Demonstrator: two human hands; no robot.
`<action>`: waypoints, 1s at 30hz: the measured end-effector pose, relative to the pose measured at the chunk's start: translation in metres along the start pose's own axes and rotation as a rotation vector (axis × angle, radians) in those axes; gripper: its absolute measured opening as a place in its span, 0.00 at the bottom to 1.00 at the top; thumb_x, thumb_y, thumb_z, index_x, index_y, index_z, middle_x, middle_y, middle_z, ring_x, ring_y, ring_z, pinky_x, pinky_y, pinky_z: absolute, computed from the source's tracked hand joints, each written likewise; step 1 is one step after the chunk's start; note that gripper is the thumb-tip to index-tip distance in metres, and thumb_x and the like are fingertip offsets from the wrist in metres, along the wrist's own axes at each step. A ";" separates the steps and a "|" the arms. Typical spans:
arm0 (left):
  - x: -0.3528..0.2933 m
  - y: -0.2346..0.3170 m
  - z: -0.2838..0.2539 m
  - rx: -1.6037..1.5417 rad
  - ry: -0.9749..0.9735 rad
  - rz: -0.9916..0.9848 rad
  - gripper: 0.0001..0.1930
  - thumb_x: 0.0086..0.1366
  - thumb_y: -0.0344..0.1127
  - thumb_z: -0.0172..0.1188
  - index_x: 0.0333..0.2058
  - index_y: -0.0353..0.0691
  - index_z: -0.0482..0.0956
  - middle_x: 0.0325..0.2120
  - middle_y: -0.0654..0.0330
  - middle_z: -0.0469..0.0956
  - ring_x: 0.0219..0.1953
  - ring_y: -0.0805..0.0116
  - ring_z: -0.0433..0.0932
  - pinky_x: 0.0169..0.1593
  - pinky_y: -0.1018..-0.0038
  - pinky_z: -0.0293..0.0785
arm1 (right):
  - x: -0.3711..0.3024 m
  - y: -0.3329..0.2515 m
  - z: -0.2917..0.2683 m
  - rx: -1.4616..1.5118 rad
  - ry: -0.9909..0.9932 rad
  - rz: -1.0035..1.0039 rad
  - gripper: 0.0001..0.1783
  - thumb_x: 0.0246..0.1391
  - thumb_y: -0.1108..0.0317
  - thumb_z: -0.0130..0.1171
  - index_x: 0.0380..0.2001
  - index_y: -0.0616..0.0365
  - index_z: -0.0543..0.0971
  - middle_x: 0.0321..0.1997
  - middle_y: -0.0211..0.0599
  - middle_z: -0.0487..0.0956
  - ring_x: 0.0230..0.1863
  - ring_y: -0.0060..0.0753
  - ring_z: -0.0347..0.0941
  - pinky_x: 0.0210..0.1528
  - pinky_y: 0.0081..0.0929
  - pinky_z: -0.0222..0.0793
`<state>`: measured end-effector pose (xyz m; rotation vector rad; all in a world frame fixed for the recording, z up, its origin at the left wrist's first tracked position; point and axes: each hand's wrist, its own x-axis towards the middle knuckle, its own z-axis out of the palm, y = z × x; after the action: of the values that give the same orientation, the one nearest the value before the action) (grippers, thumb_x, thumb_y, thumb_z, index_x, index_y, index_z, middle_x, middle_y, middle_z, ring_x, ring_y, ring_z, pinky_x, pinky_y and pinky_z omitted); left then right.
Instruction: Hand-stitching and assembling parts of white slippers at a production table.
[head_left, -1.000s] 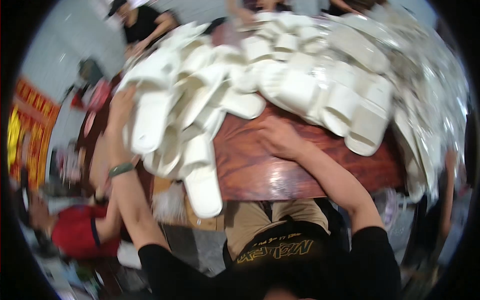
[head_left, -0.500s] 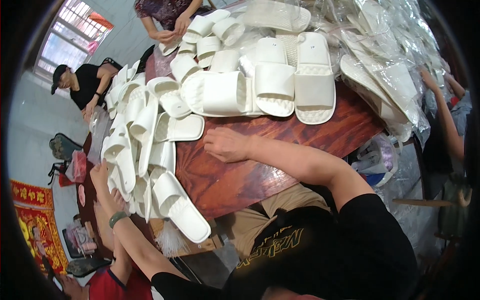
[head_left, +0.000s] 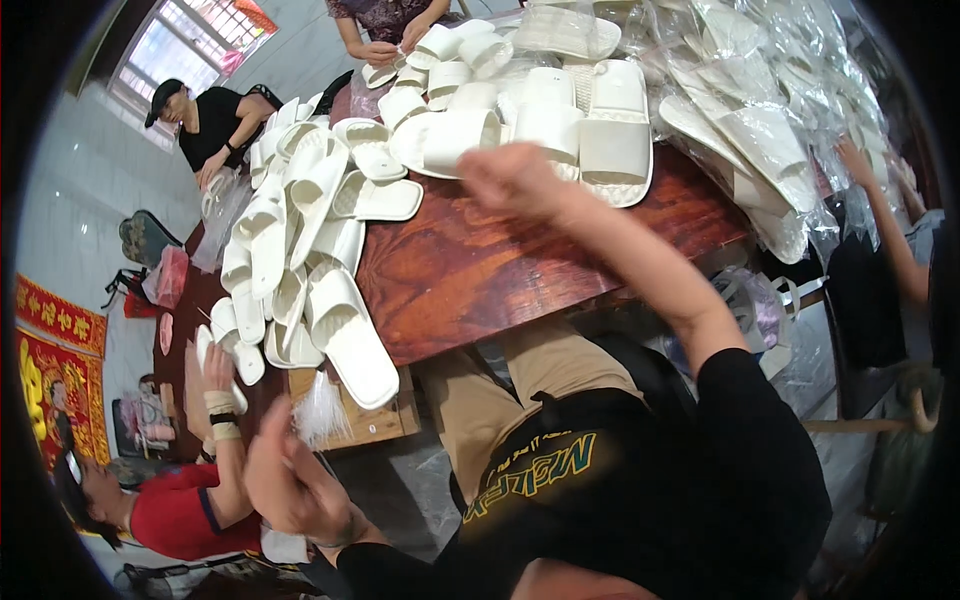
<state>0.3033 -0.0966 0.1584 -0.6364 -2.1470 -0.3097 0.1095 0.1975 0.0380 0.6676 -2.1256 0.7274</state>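
Note:
White slide slippers [head_left: 350, 335] lie heaped along the left side and far edge of the wooden table [head_left: 470, 265]. My right hand [head_left: 515, 180] is raised in front of the slippers at the middle of the far row, its fingers curled in and blurred. Whether anything sits inside them is hidden. Near the lower left, off the table's edge, my left hand [head_left: 290, 470] is lifted with fingers stretched and apart, smeared by motion. I see nothing in it. A pair of upright-facing slippers [head_left: 614, 150] stands just right of my right hand.
Plastic-wrapped slippers [head_left: 740, 130] pile up at the far right. A person in red [head_left: 190, 505] reaches to a slipper at the left; others work at the far side and right edge. White plastic ties [head_left: 323, 410] hang by a wooden box [head_left: 375, 420].
My right hand has risen off the tabletop and moved right and away. My left hand has drawn back from the slippers at the left, toward me. The whole view has shifted.

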 end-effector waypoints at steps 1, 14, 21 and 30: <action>-0.021 0.004 -0.011 -0.074 -0.054 -0.115 0.12 0.63 0.26 0.47 0.37 0.25 0.77 0.30 0.46 0.79 0.32 0.54 0.78 0.38 0.70 0.72 | -0.004 0.023 -0.022 -0.068 0.137 -0.072 0.06 0.51 0.67 0.56 0.29 0.58 0.76 0.24 0.44 0.77 0.25 0.43 0.75 0.25 0.35 0.70; -0.120 -0.024 0.083 -0.284 -0.413 -0.396 0.20 0.59 0.35 0.60 0.50 0.37 0.72 0.13 0.57 0.71 0.14 0.65 0.70 0.20 0.70 0.64 | -0.003 0.125 -0.093 0.085 -0.641 0.787 0.23 0.47 0.53 0.62 0.37 0.63 0.78 0.29 0.31 0.77 0.30 0.22 0.71 0.33 0.23 0.66; -0.171 -0.077 0.112 0.002 -0.282 -0.272 0.21 0.54 0.32 0.61 0.50 0.46 0.74 0.18 0.58 0.73 0.19 0.59 0.74 0.22 0.67 0.67 | -0.019 0.037 -0.121 0.470 -0.560 1.113 0.14 0.54 0.61 0.57 0.32 0.63 0.77 0.26 0.33 0.79 0.24 0.22 0.75 0.28 0.21 0.71; -0.156 -0.111 0.098 -0.011 -0.080 -0.530 0.14 0.57 0.32 0.60 0.44 0.41 0.79 0.18 0.54 0.75 0.19 0.59 0.75 0.24 0.67 0.69 | -0.054 -0.091 -0.051 1.380 -0.218 1.503 0.20 0.56 0.70 0.54 0.50 0.66 0.68 0.50 0.40 0.72 0.52 0.31 0.67 0.58 0.28 0.64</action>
<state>0.2561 -0.1994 -0.0245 -0.0727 -2.3684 -0.5862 0.2257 0.1804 0.0471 -0.5009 -1.7007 3.0803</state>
